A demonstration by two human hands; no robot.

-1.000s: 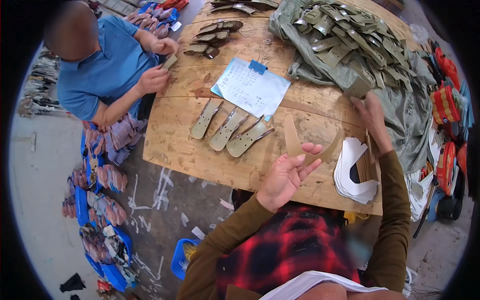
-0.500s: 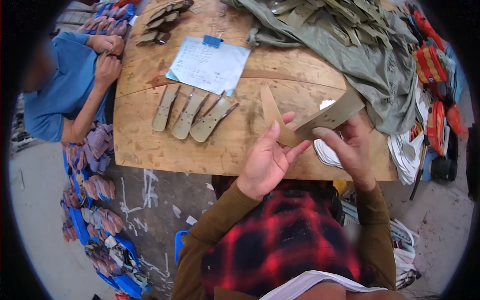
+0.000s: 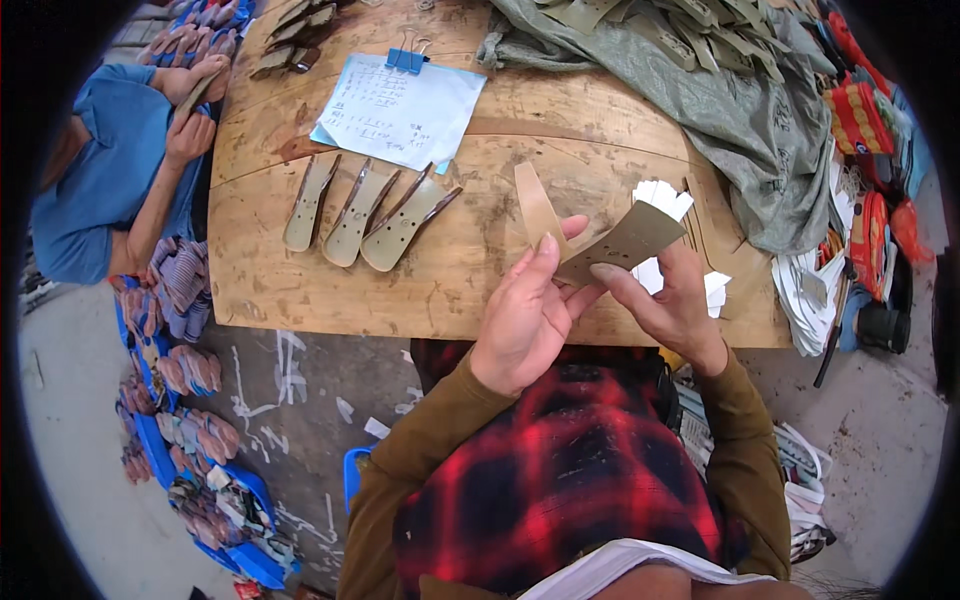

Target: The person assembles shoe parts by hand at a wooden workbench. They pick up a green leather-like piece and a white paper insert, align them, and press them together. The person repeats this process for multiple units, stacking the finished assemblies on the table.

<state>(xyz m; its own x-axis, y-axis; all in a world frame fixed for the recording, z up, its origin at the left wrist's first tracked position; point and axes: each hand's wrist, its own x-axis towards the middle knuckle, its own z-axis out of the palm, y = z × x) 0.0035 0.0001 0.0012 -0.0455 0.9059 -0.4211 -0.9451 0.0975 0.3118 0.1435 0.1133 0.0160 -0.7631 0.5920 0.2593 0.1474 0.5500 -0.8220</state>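
A bent olive shoe-upper piece (image 3: pixel 625 238) with small punched holes spans between my hands above the table's front edge. Its tan inner face shows on the arm that rises at the left. My left hand (image 3: pixel 522 322) pinches the bend, thumb on top and fingers beneath. At the other end my right hand (image 3: pixel 668 302) grips it with the thumb pressed near the holes; the fingers behind are partly hidden. White cut pieces (image 3: pixel 660 197) lie on the table behind and below it. Left of my hands, three similar olive pieces (image 3: pixel 350 222) with dark brown edges lie fanned out.
A handwritten sheet (image 3: pixel 410 115) with a blue binder clip lies on the wooden table (image 3: pixel 270 290). Olive pieces (image 3: pixel 690 35) are heaped on a grey-green cloth (image 3: pixel 720 150) at the far right. A person in blue (image 3: pixel 115 180) handles a small piece at the left, beside bundled pieces (image 3: pixel 190 370).
The held piece has tilted, its right end now lower and farther left, with my right hand shifted left too. The co-worker's hands have risen with a piece. The whole view has shifted slightly.
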